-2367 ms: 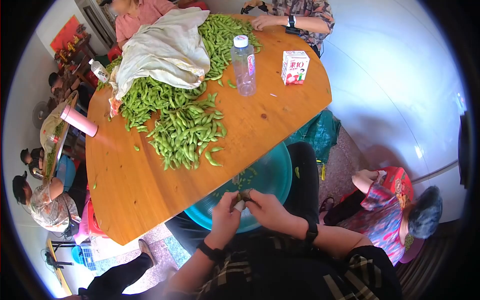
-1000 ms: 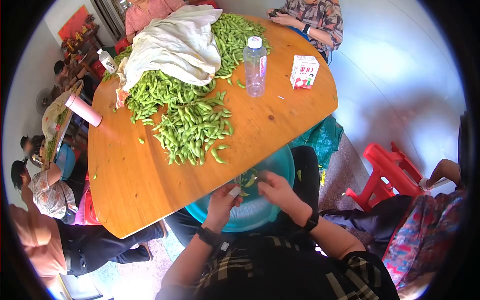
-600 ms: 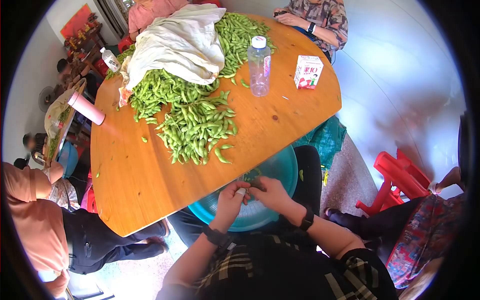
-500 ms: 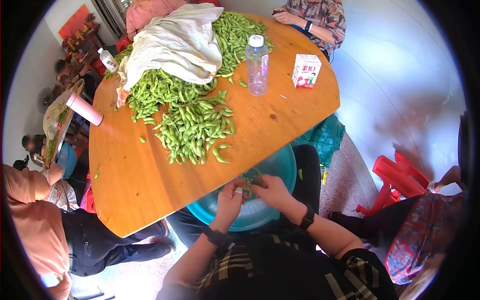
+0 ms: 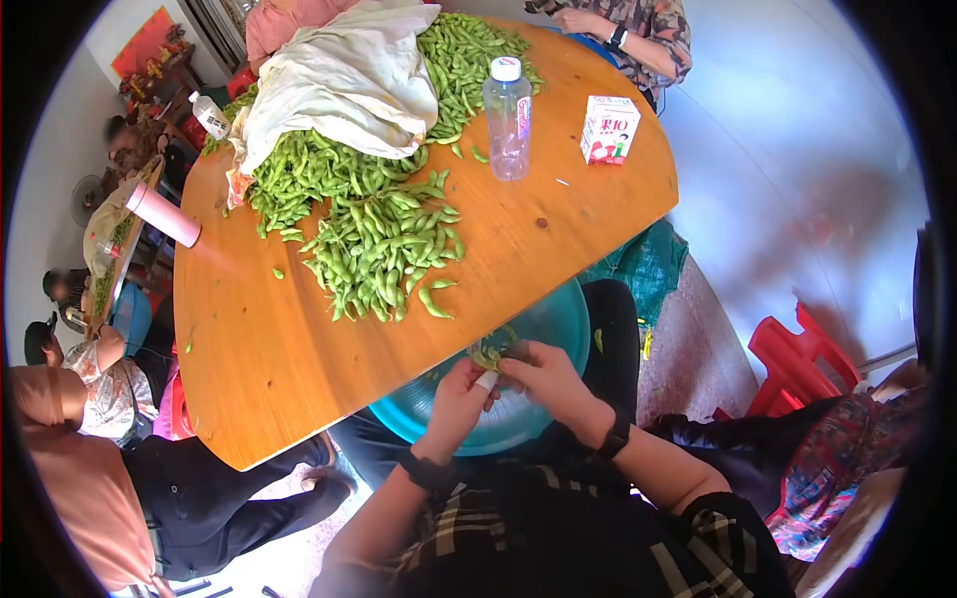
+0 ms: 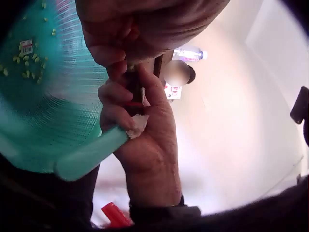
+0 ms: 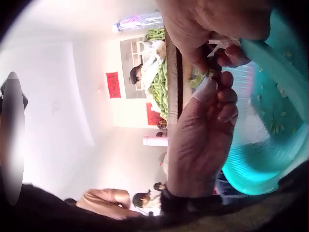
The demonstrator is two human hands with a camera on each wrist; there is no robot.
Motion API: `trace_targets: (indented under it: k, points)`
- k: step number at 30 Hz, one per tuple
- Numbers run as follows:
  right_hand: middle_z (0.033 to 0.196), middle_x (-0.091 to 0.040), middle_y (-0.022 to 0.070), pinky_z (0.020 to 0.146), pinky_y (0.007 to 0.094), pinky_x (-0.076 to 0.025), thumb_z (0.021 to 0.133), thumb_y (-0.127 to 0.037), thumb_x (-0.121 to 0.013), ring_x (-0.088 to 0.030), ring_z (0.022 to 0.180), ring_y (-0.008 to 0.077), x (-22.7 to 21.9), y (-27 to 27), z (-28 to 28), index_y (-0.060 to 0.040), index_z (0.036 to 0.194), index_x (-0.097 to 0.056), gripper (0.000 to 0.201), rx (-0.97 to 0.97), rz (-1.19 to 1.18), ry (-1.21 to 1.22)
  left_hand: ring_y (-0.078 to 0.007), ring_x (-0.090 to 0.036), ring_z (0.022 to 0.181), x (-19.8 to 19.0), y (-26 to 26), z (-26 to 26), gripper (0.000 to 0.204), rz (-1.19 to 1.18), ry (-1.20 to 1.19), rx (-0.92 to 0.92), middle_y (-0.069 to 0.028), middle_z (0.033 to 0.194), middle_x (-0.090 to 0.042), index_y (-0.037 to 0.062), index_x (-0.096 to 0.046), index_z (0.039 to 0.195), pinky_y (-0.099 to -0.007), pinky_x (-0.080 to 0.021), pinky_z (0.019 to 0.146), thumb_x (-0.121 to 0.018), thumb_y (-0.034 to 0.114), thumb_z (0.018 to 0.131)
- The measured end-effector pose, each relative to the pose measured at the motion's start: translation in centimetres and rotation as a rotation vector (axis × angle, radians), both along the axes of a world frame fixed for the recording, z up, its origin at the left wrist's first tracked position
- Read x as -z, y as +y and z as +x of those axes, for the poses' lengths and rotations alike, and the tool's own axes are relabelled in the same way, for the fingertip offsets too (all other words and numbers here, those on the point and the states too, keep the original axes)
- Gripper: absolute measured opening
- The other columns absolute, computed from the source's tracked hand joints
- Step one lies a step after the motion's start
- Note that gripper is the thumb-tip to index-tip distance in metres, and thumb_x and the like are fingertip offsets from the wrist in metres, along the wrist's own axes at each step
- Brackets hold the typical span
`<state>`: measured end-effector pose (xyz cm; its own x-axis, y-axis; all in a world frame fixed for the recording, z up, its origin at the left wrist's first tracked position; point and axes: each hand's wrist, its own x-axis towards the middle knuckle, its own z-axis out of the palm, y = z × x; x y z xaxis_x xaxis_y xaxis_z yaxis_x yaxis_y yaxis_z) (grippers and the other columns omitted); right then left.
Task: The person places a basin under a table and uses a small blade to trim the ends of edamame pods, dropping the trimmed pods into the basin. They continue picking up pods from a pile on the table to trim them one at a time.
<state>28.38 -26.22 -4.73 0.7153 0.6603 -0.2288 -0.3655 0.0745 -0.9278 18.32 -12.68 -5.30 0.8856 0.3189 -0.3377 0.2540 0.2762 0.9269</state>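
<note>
Both hands meet over a teal plastic basin [image 5: 558,329] at the near edge of the round wooden table [image 5: 289,369]. My left hand [image 5: 461,391], with a white wrap on one fingertip, and my right hand [image 5: 538,377] pinch a green soybean pod [image 5: 488,354] between them. In the left wrist view the basin [image 6: 43,96] holds loose shelled beans, and the right hand [image 6: 145,140] shows beside its rim. In the right wrist view the left hand [image 7: 203,135] curls in front of the basin [image 7: 270,145]. A heap of green pods [image 5: 384,244] lies on the table ahead.
A white cloth [image 5: 339,80] covers the far pods. A clear water bottle [image 5: 506,118], a drink carton [image 5: 609,130] and a pink tumbler [image 5: 161,213] stand on the table. People sit around it. A red stool [image 5: 797,364] stands at the right.
The hands parted briefly over the basin a second ago, then came back together on a pod. A person in an orange top moved in at the lower left.
</note>
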Motion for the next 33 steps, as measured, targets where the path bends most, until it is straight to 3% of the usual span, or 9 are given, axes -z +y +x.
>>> trace_targets:
  k: [2, 4, 6, 8, 11, 18, 23, 26, 33]
  points:
    - [0.081, -0.066, 0.0022, 0.051, 0.0220, -0.037, 0.091, -0.018, -0.069, -0.054, 0.062, 0.0071, -0.2, -0.7, 0.6, 0.0006, 0.097, -0.067, 0.019, -0.088, -0.201, 0.219, -0.0088, -0.055, 0.068, 0.2, 0.0, -0.3, 0.016, -0.002, -0.002, 0.026, -0.0053, 0.087, -0.065, 0.0002, -0.057, 0.107, -0.0226, -0.044, 0.059, -0.059, 0.012, 0.097]
    - [0.080, -0.065, 0.0015, 0.050, 0.0216, -0.036, 0.092, -0.019, -0.069, -0.053, 0.061, 0.0067, -0.1, -0.9, 0.5, 0.0000, 0.097, -0.067, 0.019, -0.088, -0.166, 0.197, -0.0106, -0.055, 0.068, -0.2, 0.3, 0.1, 0.016, -0.142, -0.011, 0.072, -0.0057, 0.086, -0.064, 0.0005, -0.055, 0.108, -0.0238, -0.045, 0.061, -0.058, 0.010, 0.096]
    - [0.078, -0.063, 0.0009, 0.050, 0.0211, -0.035, 0.092, -0.019, -0.069, -0.052, 0.061, 0.0063, -0.5, -0.6, 0.5, -0.0007, 0.097, -0.067, 0.019, -0.088, -0.127, 0.173, -0.0108, -0.055, 0.069, -0.3, 0.1, 0.5, 0.016, -0.112, -0.037, 0.046, -0.0060, 0.087, -0.063, 0.0007, -0.055, 0.109, -0.0242, -0.045, 0.062, -0.057, 0.009, 0.095]
    - [0.072, -0.058, -0.0013, 0.049, 0.0210, -0.034, 0.092, -0.020, -0.068, -0.049, 0.059, 0.0052, -1.4, -0.2, 0.2, -0.0016, 0.094, -0.067, 0.019, -0.021, -0.139, -0.007, -0.0115, -0.055, 0.072, -1.1, -0.4, 1.2, 0.020, -0.161, -0.038, -0.029, -0.0062, 0.088, -0.059, 0.0012, -0.053, 0.111, -0.0253, -0.045, 0.064, -0.054, 0.004, 0.091]
    - [0.070, -0.057, -0.0023, 0.048, 0.0206, -0.034, 0.092, -0.020, -0.068, -0.048, 0.057, 0.0048, -1.7, 0.1, 0.1, -0.0020, 0.092, -0.067, 0.018, 0.000, -0.007, 0.009, -0.0127, -0.054, 0.073, -0.5, -0.2, 1.9, 0.024, -0.252, -0.110, -0.028, -0.0058, 0.090, -0.058, 0.0011, -0.051, 0.112, -0.0258, -0.045, 0.063, -0.051, 0.000, 0.088]
    - [0.074, -0.062, 0.0008, 0.049, 0.0216, -0.037, 0.091, -0.016, -0.068, -0.052, 0.059, 0.0055, -0.1, -0.2, 0.5, -0.0014, 0.094, -0.065, 0.015, -0.006, -0.078, 0.172, -0.0126, -0.053, 0.072, 0.3, -1.0, 2.1, 0.025, -0.178, -0.051, -0.076, -0.0042, 0.091, -0.057, 0.0024, -0.052, 0.111, -0.0267, -0.044, 0.064, -0.046, 0.000, 0.087]
    - [0.074, -0.063, 0.0013, 0.052, 0.0230, -0.042, 0.092, -0.015, -0.067, -0.055, 0.061, 0.0070, 0.4, -0.2, 0.8, 0.0002, 0.094, -0.064, 0.015, -0.020, -0.163, -0.056, -0.0117, -0.051, 0.071, 0.0, -1.1, 2.0, 0.020, -0.348, -0.027, -0.070, -0.0034, 0.090, -0.055, 0.0033, -0.051, 0.110, -0.0269, -0.044, 0.063, -0.046, 0.005, 0.091]
    - [0.077, -0.064, 0.0018, 0.053, 0.0235, -0.044, 0.092, -0.014, -0.067, -0.057, 0.061, 0.0081, 0.6, -0.1, 1.2, 0.0015, 0.095, -0.063, 0.016, -0.020, -0.180, -0.276, -0.0109, -0.048, 0.069, 0.3, -1.2, 2.5, 0.017, -0.241, -0.057, -0.081, -0.0024, 0.087, -0.053, 0.0042, -0.052, 0.110, -0.0259, -0.042, 0.061, -0.046, 0.007, 0.094]
    - [0.080, -0.062, 0.0043, 0.058, 0.0278, -0.047, 0.091, -0.013, -0.068, -0.058, 0.065, 0.0063, -0.6, -1.0, 1.0, 0.0007, 0.099, -0.061, 0.017, -0.007, -0.130, -0.315, -0.0101, -0.044, 0.068, 0.1, -0.3, 2.6, 0.015, -0.292, 0.053, -0.085, -0.0017, 0.084, -0.051, 0.0054, -0.052, 0.109, -0.0248, -0.038, 0.057, -0.046, 0.009, 0.096]
